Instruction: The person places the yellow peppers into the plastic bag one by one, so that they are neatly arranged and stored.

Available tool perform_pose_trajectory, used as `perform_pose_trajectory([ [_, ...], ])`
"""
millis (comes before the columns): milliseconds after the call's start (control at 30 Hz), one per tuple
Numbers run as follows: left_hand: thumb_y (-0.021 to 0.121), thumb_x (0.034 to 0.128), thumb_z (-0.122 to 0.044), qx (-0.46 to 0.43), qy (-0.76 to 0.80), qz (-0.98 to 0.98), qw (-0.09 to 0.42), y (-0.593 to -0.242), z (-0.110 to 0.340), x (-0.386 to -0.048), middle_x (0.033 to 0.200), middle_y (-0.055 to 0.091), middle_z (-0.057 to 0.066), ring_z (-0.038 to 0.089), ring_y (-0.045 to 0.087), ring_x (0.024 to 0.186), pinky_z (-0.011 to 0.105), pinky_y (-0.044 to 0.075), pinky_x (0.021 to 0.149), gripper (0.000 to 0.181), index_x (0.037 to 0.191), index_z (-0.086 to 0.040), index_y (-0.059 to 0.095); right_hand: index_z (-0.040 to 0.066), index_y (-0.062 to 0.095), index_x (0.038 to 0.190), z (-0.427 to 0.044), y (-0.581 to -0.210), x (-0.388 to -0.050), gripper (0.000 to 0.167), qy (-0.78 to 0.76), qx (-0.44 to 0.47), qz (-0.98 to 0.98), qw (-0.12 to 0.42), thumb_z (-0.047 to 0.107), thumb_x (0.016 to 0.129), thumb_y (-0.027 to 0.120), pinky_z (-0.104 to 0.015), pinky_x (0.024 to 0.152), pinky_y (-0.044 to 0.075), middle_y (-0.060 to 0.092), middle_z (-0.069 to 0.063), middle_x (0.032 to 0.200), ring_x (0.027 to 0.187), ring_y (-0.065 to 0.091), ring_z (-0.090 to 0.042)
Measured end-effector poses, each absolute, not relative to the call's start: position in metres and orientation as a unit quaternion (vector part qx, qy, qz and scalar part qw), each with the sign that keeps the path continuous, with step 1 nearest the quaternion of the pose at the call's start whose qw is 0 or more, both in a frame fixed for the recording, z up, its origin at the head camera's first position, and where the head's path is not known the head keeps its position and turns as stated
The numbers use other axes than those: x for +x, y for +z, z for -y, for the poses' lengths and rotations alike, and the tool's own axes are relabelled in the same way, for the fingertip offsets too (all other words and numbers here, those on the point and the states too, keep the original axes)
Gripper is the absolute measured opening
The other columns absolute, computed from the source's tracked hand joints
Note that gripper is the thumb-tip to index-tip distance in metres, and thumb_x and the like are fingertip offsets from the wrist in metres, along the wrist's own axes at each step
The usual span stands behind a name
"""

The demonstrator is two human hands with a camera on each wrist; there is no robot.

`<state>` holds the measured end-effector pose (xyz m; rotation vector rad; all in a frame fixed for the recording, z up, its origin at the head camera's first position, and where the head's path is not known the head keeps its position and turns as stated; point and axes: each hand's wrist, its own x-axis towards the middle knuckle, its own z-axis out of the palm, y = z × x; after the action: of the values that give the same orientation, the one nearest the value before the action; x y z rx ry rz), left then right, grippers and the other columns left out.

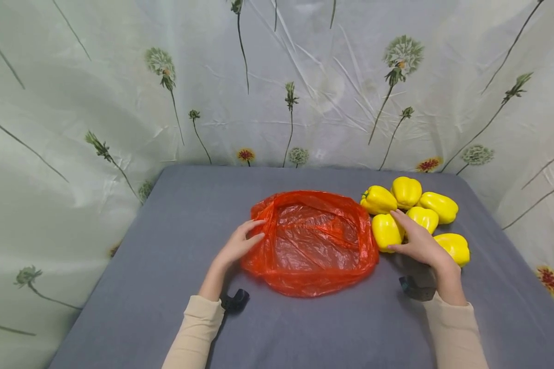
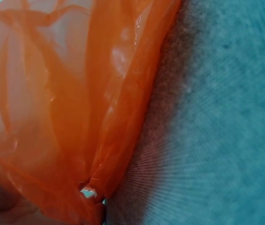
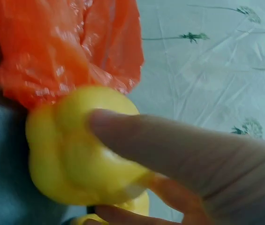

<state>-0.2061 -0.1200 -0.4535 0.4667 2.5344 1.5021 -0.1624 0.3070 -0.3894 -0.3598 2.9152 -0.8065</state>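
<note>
The head view showed the open red bag [image 1: 316,282] between your hands on the bench [image 1: 166,230], its near-left rim pinched by your left hand [image 1: 237,246]; your right hand [image 1: 417,241] gripped a yellow pepper [image 1: 387,233], five more peppers [image 1: 438,206] around it. Only the left wrist view showed plastic bunched at your fingers. The right wrist view alone showed your thumb [image 3: 170,150] lying across the pepper's lobes.

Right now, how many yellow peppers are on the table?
6. One pepper back left, one back middle, one back right, one central, one front left by the red bag, one front right. The right hand may hide more.
</note>
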Motion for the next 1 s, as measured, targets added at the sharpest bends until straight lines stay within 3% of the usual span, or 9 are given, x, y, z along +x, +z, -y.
perform_pose_trajectory([
  [300, 0.056, 0.0929, -0.019, 0.154, 0.495, -0.851, 0.082, -0.4501, 0.1199, -0.2034, 0.146, 0.039, 0.021, 0.04, 0.034, 0.137, 0.059, 0.029, 0.11, 0.042, 0.133, -0.006, 0.051, -0.004, 0.024, 0.145, -0.3088, -0.3957, -0.1651, 0.092, -0.267, -0.113, -0.955, 0.058, 0.019, 0.074, 0.077, -0.066, 0.101, 0.03, 0.027, -0.032, 0.147, 0.13, 0.032, -0.05],
  [533, 0.056, 0.0928, -0.018, 0.142, 0.496, -0.852, 0.087, -0.4524, 0.1202, -0.2036, 0.147, 0.038, 0.02, 0.039, 0.033, 0.138, 0.057, 0.027, 0.112, 0.043, 0.134, -0.007, 0.05, -0.005, 0.028, 0.142, -0.3085, -0.3992, -0.1675, 0.09, -0.268, -0.118, -0.955, 0.041, 0.024, 0.073, 0.079, -0.065, 0.098, 0.034, 0.037, -0.028, 0.142, 0.124, 0.039, -0.045],
  [1000, 0.057, 0.0926, -0.02, 0.127, 0.497, -0.854, 0.086, -0.4486, 0.1154, -0.2057, 0.148, 0.038, 0.019, 0.037, 0.033, 0.138, 0.056, 0.028, 0.112, 0.043, 0.134, -0.01, 0.05, -0.006, 0.03, 0.141, -0.3112, -0.3943, -0.1643, 0.091, -0.259, -0.133, -0.957, 0.003, 0.025, 0.072, 0.08, -0.065, 0.097, 0.034, 0.039, -0.029, 0.14, 0.124, 0.039, -0.046],
])
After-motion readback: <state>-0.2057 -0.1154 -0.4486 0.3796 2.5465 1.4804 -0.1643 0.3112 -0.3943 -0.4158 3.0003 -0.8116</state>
